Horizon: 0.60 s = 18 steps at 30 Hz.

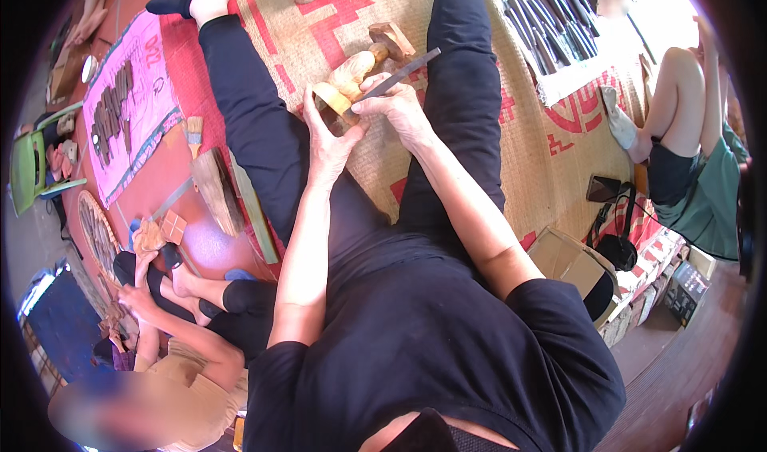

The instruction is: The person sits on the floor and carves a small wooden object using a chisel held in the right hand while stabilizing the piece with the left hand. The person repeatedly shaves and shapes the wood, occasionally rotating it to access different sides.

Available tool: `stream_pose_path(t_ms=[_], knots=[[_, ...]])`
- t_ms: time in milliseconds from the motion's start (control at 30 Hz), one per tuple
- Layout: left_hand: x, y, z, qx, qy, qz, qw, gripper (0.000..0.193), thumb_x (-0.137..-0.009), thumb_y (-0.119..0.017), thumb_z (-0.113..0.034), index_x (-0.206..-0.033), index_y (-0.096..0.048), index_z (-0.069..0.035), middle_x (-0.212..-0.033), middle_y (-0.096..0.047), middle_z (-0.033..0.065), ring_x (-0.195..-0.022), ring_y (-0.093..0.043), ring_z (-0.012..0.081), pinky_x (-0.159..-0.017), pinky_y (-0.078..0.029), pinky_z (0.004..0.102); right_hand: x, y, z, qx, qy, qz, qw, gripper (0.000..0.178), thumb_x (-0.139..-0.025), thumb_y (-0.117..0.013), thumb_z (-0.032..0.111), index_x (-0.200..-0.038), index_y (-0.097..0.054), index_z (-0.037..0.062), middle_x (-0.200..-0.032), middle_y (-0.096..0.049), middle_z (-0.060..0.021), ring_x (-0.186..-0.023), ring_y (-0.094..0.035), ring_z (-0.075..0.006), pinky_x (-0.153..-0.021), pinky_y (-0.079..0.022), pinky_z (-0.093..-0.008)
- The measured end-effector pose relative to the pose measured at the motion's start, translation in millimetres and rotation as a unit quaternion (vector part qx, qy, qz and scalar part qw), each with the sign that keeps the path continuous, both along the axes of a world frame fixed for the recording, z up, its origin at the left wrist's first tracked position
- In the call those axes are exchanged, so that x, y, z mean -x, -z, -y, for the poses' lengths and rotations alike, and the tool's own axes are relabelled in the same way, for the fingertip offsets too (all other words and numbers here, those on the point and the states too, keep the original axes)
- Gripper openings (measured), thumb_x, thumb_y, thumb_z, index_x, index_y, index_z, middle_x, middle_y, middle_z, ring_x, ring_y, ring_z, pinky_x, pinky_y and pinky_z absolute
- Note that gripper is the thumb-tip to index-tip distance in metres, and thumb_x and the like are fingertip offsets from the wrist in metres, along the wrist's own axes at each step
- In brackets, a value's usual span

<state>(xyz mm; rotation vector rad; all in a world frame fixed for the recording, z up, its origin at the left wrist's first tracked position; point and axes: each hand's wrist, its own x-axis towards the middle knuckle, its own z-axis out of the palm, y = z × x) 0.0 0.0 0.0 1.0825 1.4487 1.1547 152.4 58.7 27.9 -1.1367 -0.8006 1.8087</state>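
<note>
Between my legs is a pale wooden carving [349, 78] with rounded shapes and a flat round end turned toward me. My left hand [326, 147] grips that near end, its thumb and fingers on either side. My right hand [397, 110] is closed around a long flat dark tool that looks like a file [411, 68]. Its near end lies at the carving, and the other end points up to the right. A browner wooden block [390, 40] sits just beyond the carving; I cannot tell whether they are joined.
Under my legs lies a red-patterned woven mat [375, 164]. On the left are a pink cloth [132, 108] with dark tools, a brush [194, 132] and a wood chunk [216, 188]. Many tools [551, 20] lie far right, a cardboard box [563, 264] nearer. People sit on both sides.
</note>
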Motion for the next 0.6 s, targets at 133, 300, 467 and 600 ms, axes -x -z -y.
stream_pose_path(t_ms=[133, 300, 467, 600], knots=[[0, -2, -3, -0.004, -0.001, -0.006, 1.0, 0.113, -0.07, -0.087, -0.015, -0.153, -0.011, -0.008, -0.147, -0.027, 0.0211, -0.138, -0.03, 0.0317, -0.114, -0.031, 0.0435, 2, 0, -2, -0.003, 0.002, -0.009, 1.0, 0.029, -0.064, -0.08, -0.004, -0.087, -0.064, 0.0046, -0.083, -0.065, -0.0021, -0.084, -0.062, -0.0125, -0.081, -0.048, -0.0275], [-1, 0, -2, -0.002, -0.003, -0.017, 1.0, 0.114, -0.069, -0.087, -0.016, -0.153, -0.011, -0.007, -0.147, -0.026, 0.0213, -0.139, -0.029, 0.0318, -0.114, -0.03, 0.0436, 2, 0, 0, -0.018, 0.013, 0.005, 1.0, 0.026, -0.065, -0.079, -0.004, -0.086, -0.065, 0.0038, -0.082, -0.066, -0.0022, -0.082, -0.063, -0.0134, -0.078, -0.048, -0.0278], [-1, -4, 0, -0.014, 0.009, -0.004, 1.0, 0.116, -0.068, -0.087, -0.018, -0.154, -0.01, -0.007, -0.15, -0.024, 0.0213, -0.141, -0.025, 0.0325, -0.116, -0.026, 0.0437, -3, 20, -6, 0.001, 0.045, 0.017, 0.999, 0.018, -0.069, -0.074, -0.003, -0.086, -0.068, 0.0006, -0.082, -0.069, -0.0056, -0.074, -0.064, -0.0145, -0.075, -0.049, -0.028], [1, 2, 0, -0.013, 0.007, -0.026, 1.0, 0.116, -0.068, -0.088, -0.017, -0.154, -0.01, -0.007, -0.15, -0.023, 0.0213, -0.141, -0.026, 0.0316, -0.117, -0.026, 0.0428, -2, 12, -4, 0.02, 0.057, -0.017, 0.998, 0.019, -0.071, -0.073, -0.002, -0.089, -0.068, -0.0009, -0.084, -0.069, -0.0085, -0.075, -0.065, -0.0155, -0.075, -0.05, -0.0278]])
